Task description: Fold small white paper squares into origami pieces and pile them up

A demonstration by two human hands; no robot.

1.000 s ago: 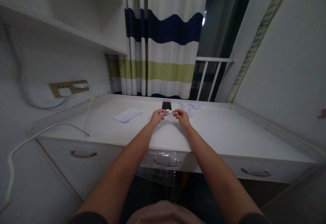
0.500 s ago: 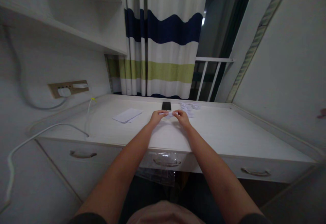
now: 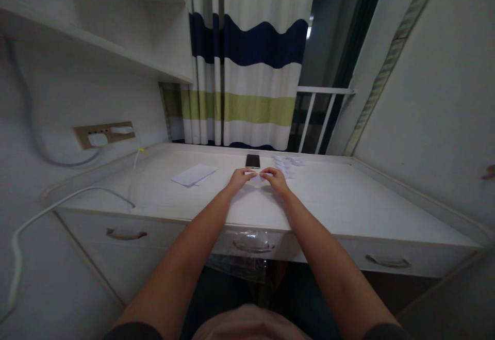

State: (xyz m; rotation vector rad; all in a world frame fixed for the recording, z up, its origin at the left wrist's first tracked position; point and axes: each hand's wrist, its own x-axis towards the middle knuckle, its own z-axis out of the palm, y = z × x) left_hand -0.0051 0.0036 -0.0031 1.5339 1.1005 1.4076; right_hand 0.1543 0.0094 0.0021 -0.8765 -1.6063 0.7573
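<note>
Between my hands, just above the white desk, is a small piece of white paper (image 3: 257,179). My left hand (image 3: 240,179) pinches its left side with thumb and fingers. On the other side my right hand (image 3: 274,178) is closed on the paper too, its fingertips close to the left ones. The fingers cover part of the paper, so its exact folds cannot be made out. A dark phone (image 3: 252,161) lies just beyond my hands. Several small folded white papers (image 3: 284,164) are grouped behind my right hand.
White paper sheets (image 3: 194,175) lie on the desk (image 3: 328,200) to the left. A white cable (image 3: 93,189) crosses the desk's left edge. Drawers with handles (image 3: 253,247) run along the front, the middle one with clear plastic. A striped curtain (image 3: 259,82) hangs behind.
My fingertips have come closer together on the paper, the right hand shifting slightly left. The sheets, the phone and the folded papers have stayed where they were.
</note>
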